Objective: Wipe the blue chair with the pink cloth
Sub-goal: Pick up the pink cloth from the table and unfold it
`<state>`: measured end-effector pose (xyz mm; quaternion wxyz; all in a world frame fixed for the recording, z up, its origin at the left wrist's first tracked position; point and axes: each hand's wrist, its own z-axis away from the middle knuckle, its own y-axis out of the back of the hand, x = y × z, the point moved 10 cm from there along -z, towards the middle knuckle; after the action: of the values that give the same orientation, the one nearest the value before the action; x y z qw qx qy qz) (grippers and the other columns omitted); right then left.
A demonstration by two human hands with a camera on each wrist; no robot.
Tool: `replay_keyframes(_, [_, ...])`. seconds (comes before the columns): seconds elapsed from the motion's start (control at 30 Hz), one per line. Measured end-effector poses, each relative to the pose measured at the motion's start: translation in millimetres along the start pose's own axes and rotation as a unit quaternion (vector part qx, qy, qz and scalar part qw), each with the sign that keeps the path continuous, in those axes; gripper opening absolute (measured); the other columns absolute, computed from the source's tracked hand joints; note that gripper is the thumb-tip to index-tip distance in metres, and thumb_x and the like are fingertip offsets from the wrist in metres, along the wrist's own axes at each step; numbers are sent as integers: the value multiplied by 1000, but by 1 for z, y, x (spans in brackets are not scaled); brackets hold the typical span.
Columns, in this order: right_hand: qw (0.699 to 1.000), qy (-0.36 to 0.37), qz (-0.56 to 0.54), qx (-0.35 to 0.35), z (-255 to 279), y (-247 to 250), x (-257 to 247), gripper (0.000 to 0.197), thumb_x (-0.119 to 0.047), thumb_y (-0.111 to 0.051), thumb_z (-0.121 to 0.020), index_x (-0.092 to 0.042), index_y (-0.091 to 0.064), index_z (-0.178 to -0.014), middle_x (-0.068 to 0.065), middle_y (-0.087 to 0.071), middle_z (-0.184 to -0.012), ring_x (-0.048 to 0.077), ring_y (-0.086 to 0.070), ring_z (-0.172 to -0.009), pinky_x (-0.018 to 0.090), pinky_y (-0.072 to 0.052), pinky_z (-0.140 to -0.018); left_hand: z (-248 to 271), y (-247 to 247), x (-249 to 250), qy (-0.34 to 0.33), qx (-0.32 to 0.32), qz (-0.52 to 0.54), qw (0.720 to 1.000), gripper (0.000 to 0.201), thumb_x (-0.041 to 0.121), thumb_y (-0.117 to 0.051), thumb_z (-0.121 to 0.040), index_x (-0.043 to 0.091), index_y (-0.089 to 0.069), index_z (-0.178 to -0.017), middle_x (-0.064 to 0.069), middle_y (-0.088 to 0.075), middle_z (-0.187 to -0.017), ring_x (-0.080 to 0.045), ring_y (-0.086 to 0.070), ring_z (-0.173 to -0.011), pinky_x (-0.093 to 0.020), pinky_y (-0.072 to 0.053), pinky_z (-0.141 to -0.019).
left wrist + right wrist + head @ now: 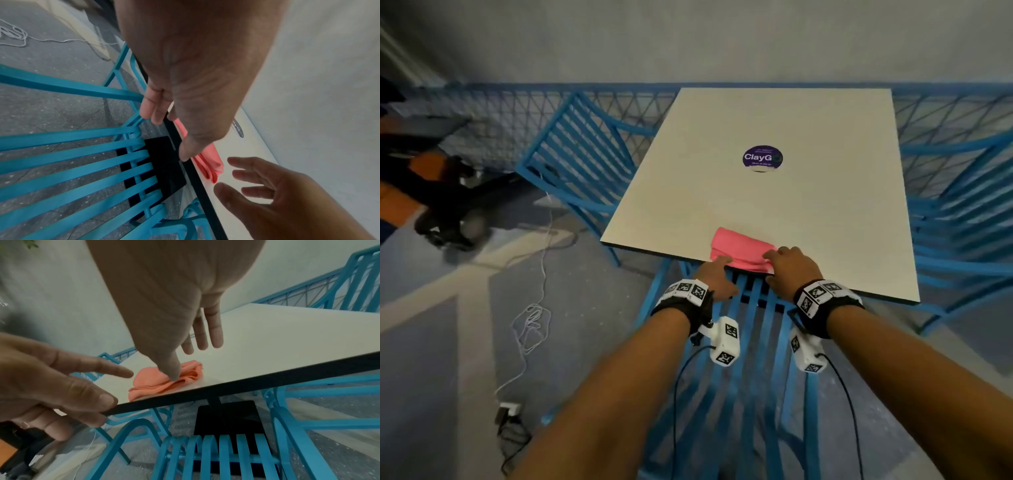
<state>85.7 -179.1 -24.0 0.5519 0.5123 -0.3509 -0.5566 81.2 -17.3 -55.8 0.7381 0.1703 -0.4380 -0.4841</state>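
Pink cloth [739, 250] lies bunched on the white table [774, 205], at the near edge, directly above the seat of the blue chair [753, 342]. The right hand [792, 270] reaches over the edge with fingers [213, 331] straight and slightly spread; its thumb tip presses on the cloth, and nothing is gripped. The left hand [717, 279] sits at the cloth's left end with fingers [107, 368] loosely extended, the forefinger pointing at the cloth; the thumb appears to touch the table's dark edge. A round purple sticker [762, 158] at the table centre reads "ClayG"; the smaller print is illegible. Each wrist carries a black band with square coded markers.
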Motion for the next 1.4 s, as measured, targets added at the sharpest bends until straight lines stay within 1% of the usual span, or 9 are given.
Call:
replay_keyframes(0.17, [1000,-2,26,18,-21,-14,7,47,-27,-68,-87,-22,-56,-132,10,-63,-121,31,-53,-113,41,-52,-89,-16,-1,4,-4,28,43,999,97,17,-74,-94,39,-13,-168,-9,-59,-135,-16,-65,-83,-33,-61,-70])
replay_keyframes(0.27, [1000,-8,12,25,-32,-20,9,39,-21,-66,-88,-19,-60,-127,12,-62,-116,32,-53,-110,43,-54,-86,-28,-2,11,-11,18,-5,1000,99,12,-73,-95,34,-11,-169,-6,-59,-118,-21,-63,-93,-39,-62,-91])
replay_keyframes(0.43, [999,-25,-24,14,-45,-40,18,41,-9,-64,-89,-16,-62,-129,14,-57,-117,34,-55,-109,44,-56,-77,-49,-2,22,-34,9,-113,993,81,19,-66,-101,28,-21,-168,-15,-63,-141,-29,-68,-117,-35,-56,-92])
replay_keyframes(0.7, [999,-4,-27,31,-54,-38,18,32,7,-61,-80,-2,-68,-110,18,-60,-102,37,-58,-95,44,-55,-66,-56,-2,20,-26,38,-106,993,69,24,-63,-104,27,-32,-165,-14,-66,-138,-31,-66,-121,-40,-56,-100])
replay_keyframes(1.03, [991,89,-8,96,3,72,-43,26,-37,-52,-88,-17,-69,-85,6,-65,-80,28,-53,-89,33,-41,-64,14,57,39,-59,128,-197,970,79,65,-78,-71,40,-57,-143,-7,-52,-141,-31,-45,-133,-45,-39,-111])
replay_keyframes(1.13, [989,114,-20,92,28,107,-75,26,-44,-53,-84,-23,-67,-77,0,-64,-71,24,-50,-81,31,-35,-63,57,77,50,-121,114,-175,970,33,63,-70,-82,37,-71,-103,4,-73,-111,-23,-66,-111,-44,-45,-98])
replay_keyframes(1.2, [987,123,-37,101,47,127,-97,27,-47,-53,-82,-26,-71,-82,-6,-60,-65,20,-44,-78,30,-35,-62,89,86,52,-154,84,-159,972,20,52,-66,-94,35,-65,-85,6,-73,-86,-22,-71,-90,-39,-51,-91])
replay_keyframes(1.3, [983,134,-49,113,76,153,-131,29,-50,-53,-81,-31,-72,-90,-11,-53,-61,19,-43,-80,30,-36,-63,139,106,37,-176,79,-106,975,24,52,-62,-100,42,-57,-79,7,-66,-77,-23,-68,-79,-31,-48,-70])
replay_keyframes(1.4, [984,134,-68,98,101,165,-154,28,-53,-52,-80,-36,-72,-90,-11,-57,-66,21,-47,-83,32,-39,-66,182,117,14,-184,76,-71,977,23,48,-64,-101,28,-69,-92,1,-69,-83,-16,-62,-72,-26,-40,-61])
